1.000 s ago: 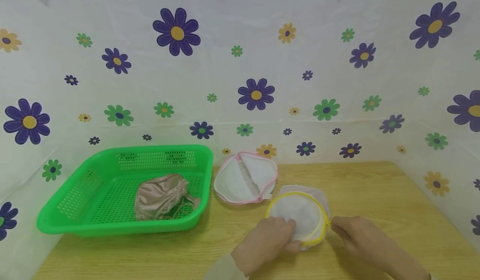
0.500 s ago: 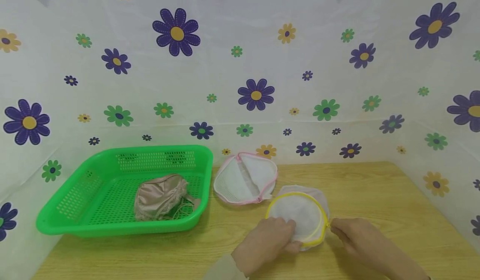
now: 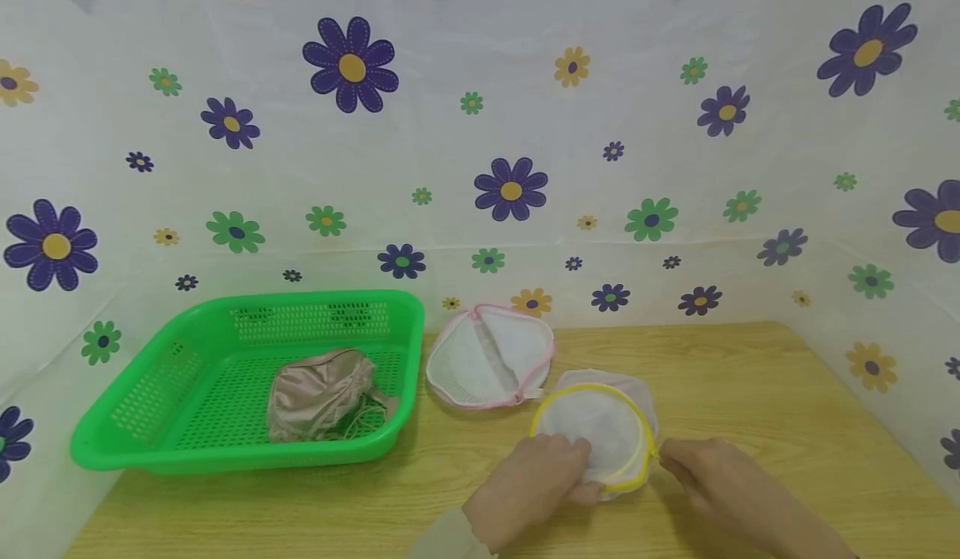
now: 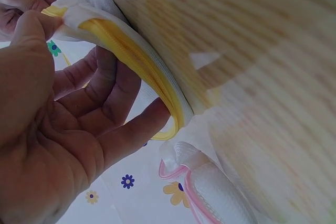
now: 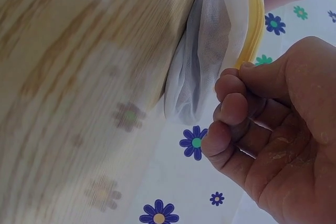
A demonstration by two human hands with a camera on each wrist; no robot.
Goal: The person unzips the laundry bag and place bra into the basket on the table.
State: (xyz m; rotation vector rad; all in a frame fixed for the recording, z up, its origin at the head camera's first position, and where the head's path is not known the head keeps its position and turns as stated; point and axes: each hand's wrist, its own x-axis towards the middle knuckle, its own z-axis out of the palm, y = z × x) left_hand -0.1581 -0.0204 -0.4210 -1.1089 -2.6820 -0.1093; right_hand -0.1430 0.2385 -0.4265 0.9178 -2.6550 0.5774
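A round white mesh laundry bag (image 3: 600, 426) with a yellow zipper (image 3: 647, 426) around its edge lies on the table. My left hand (image 3: 532, 480) grips the near left edge of the bag; in the left wrist view its thumb is at the rim and the fingers (image 4: 123, 90) reach along the yellow band. At the right edge, my right hand (image 3: 720, 476) pinches the zipper's end between thumb and forefinger, and the small pull itself is mostly hidden. The right wrist view shows the other fingers (image 5: 218, 140) curled below that pinch.
A second white mesh bag (image 3: 465, 363) with pink trim lies unzipped behind, almost touching the first. On the left stands a green plastic basket (image 3: 408, 376) holding a beige satin bra (image 3: 318, 392) with lace and straps. A flower-printed sheet (image 3: 442, 151) hangs behind the wooden table (image 3: 735, 376).
My right hand has shifted very slightly toward the table's near edge with the zipper's end. The left hand and the bag have stayed in place.
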